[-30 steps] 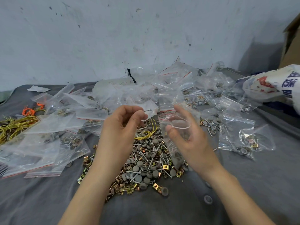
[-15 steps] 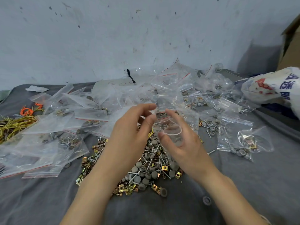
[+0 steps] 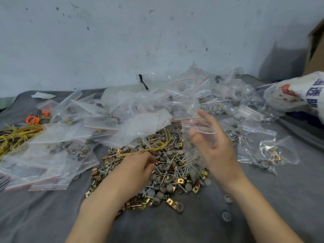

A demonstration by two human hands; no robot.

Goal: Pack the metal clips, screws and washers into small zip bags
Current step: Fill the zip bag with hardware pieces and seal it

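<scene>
**Left hand digs in the pile while the right holds a zip bag open**

Head view: the loose pile of hardware (image 3: 168, 174) lies at centre frame on the grey cloth (image 3: 273, 213). In it are brassy metal clips (image 3: 180, 180), slim screws (image 3: 181, 188) and grey round washers (image 3: 169, 188). A few more washers lie apart at lower right.

The left hand (image 3: 135, 166) is down on the left side of the pile, knuckles up and fingers curled into the parts. Its fingertips are hidden, so I cannot tell whether it has pinched anything. The right hand (image 3: 217, 149) is raised just right of centre. Its thumb and fingers grip a clear zip bag (image 3: 193, 155) near the top and spread the mouth. The bag hangs down to the pile and looks nearly empty.

Filled bags (image 3: 52, 155) spread over the left and back of the cloth, and more lie at the right. Yellow wires (image 3: 15, 135) sit at far left, and one yellow strand (image 3: 154, 148) crosses the pile just above the left hand. A printed white sack (image 3: 294, 95) lies at upper right.

The step in hand seems to be picking parts for this bag. It is best to pinch one kind at a time and keep clear of the yellow strand, which could come up with the parts. The bag mouth should stay wide and low, close to the pile, so the carry is short. The screws should drop in lengthwise, since a point may catch the thin film.
</scene>
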